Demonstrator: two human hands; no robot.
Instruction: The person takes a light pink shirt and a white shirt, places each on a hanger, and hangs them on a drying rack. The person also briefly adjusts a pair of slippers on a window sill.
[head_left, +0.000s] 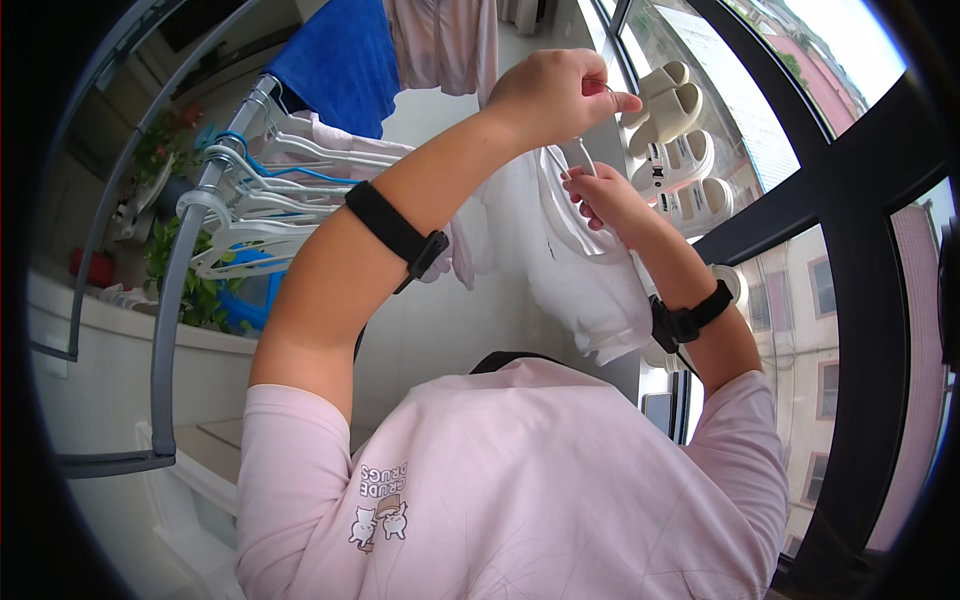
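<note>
My left hand is raised at the top centre, its fingers closed on the thin metal hook of a white clothes hanger. Just below and to the right, my right hand pinches the hanger near its shoulder, beside the neckline of a white garment. The garment hangs down in front of me from around the hanger; how far the hanger sits inside it cannot be told. Both forearms wear black straps.
At left, a grey metal rail carries white and blue hangers, pale clothes and a blue cloth. Beige slippers and white clogs line the window ledge at right. A phone lies lower on the ledge. Plants stand beyond the rail.
</note>
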